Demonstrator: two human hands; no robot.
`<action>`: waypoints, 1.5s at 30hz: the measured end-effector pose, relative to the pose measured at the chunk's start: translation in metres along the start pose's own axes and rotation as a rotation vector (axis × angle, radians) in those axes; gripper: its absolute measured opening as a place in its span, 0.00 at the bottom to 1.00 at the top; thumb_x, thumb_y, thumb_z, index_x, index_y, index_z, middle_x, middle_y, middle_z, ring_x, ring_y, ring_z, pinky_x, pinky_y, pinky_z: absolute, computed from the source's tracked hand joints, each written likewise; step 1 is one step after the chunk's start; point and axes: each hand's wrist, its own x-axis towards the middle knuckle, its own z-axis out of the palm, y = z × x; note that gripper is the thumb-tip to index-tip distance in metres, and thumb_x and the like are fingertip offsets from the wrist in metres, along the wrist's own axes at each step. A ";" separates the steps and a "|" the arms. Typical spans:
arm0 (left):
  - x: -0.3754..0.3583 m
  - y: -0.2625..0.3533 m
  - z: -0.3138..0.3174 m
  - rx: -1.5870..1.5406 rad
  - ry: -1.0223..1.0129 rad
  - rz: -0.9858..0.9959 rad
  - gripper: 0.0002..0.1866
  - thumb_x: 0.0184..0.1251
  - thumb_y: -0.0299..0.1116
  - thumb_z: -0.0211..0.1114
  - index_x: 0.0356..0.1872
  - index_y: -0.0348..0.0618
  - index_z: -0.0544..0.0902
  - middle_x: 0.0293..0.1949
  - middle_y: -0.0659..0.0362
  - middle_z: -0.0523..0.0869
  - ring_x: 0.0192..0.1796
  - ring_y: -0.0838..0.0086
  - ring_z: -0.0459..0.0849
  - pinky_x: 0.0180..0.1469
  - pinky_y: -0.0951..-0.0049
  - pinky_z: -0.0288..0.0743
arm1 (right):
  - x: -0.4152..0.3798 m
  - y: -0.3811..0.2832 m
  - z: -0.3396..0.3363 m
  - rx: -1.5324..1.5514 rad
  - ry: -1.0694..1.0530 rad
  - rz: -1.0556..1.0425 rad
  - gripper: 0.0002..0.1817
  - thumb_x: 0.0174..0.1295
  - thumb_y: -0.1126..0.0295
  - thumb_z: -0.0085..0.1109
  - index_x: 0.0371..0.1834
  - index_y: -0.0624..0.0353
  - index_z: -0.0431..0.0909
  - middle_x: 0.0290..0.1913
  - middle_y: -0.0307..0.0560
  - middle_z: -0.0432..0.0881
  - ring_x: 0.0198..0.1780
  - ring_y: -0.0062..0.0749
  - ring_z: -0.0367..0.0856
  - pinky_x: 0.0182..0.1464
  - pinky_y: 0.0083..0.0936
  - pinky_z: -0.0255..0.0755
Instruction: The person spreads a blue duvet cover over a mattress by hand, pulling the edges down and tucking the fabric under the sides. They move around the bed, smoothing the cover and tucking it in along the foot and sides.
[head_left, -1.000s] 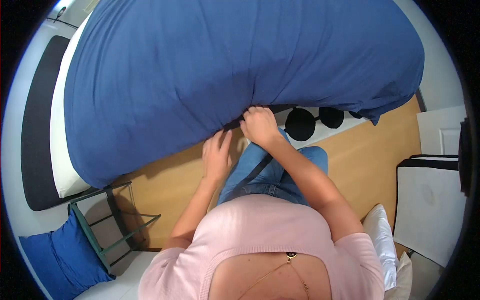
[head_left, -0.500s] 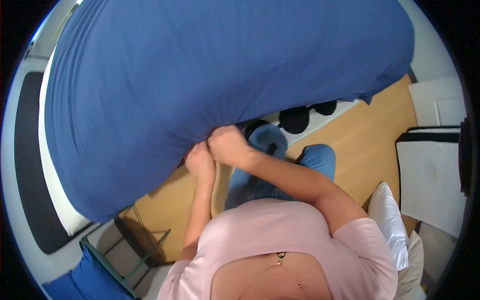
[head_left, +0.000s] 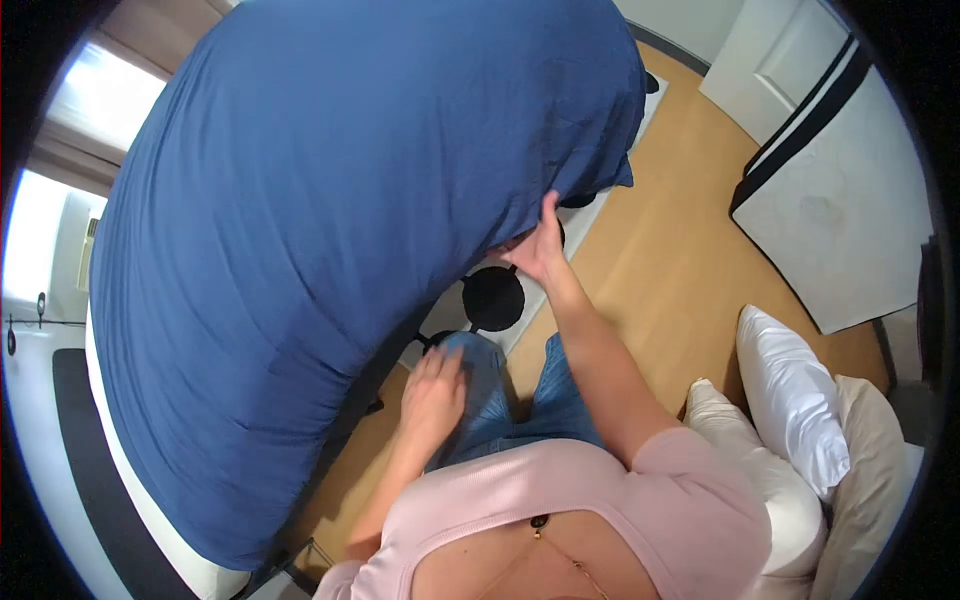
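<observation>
A blue fitted sheet (head_left: 330,200) covers the mattress, its edge wrapped down over the side. At that lower edge is my right hand (head_left: 537,245), thumb raised against the blue cloth and fingers reaching under the mattress side, where their tips are hidden. The thumb stands well apart from the fingers. My left hand (head_left: 435,397) hangs over my left thigh, near the bed's side, with its fingers extended and nothing visible in it. White mattress or bedding (head_left: 130,480) shows at the far left below the sheet.
A white rug with black circles (head_left: 493,299) lies partly under the bed on the wooden floor (head_left: 640,280). White pillows (head_left: 790,400) lean at the lower right, near a pale panel with black edging (head_left: 830,200). A white door (head_left: 790,70) stands at upper right.
The view has turned and shifted rightward along the bed. My hands, together at the sheet's edge before, are now apart: the right farther along the edge, the left off the cloth.
</observation>
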 end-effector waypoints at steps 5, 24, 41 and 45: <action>0.070 0.007 0.027 0.035 0.036 0.125 0.23 0.57 0.28 0.59 0.56 0.38 0.72 0.59 0.42 0.70 0.61 0.50 0.68 0.63 0.56 0.61 | 0.057 -0.013 0.001 -0.020 0.189 -0.055 0.33 0.63 0.44 0.42 0.64 0.55 0.62 0.64 0.53 0.65 0.63 0.45 0.65 0.61 0.50 0.61; 0.148 -0.003 0.036 0.400 0.348 -0.061 0.33 0.52 0.32 0.61 0.61 0.30 0.63 0.55 0.37 0.68 0.54 0.44 0.68 0.58 0.54 0.63 | 0.117 -0.070 0.003 -1.262 0.509 -0.902 0.24 0.56 0.65 0.56 0.52 0.72 0.70 0.55 0.62 0.74 0.56 0.52 0.72 0.57 0.39 0.63; 0.157 0.024 0.028 0.274 -0.012 -0.238 0.31 0.50 0.29 0.60 0.57 0.28 0.65 0.46 0.38 0.76 0.50 0.49 0.77 0.53 0.58 0.71 | 0.057 -0.054 0.004 -2.298 -0.150 -1.271 0.20 0.42 0.69 0.55 0.41 0.64 0.77 0.42 0.57 0.77 0.49 0.46 0.74 0.57 0.38 0.62; 0.166 0.069 0.018 0.192 0.195 0.137 0.29 0.47 0.23 0.57 0.57 0.31 0.66 0.52 0.42 0.72 0.52 0.50 0.72 0.53 0.59 0.70 | 0.073 -0.060 0.023 -2.427 -0.128 -0.836 0.18 0.42 0.68 0.57 0.38 0.64 0.78 0.42 0.54 0.77 0.49 0.44 0.73 0.56 0.35 0.62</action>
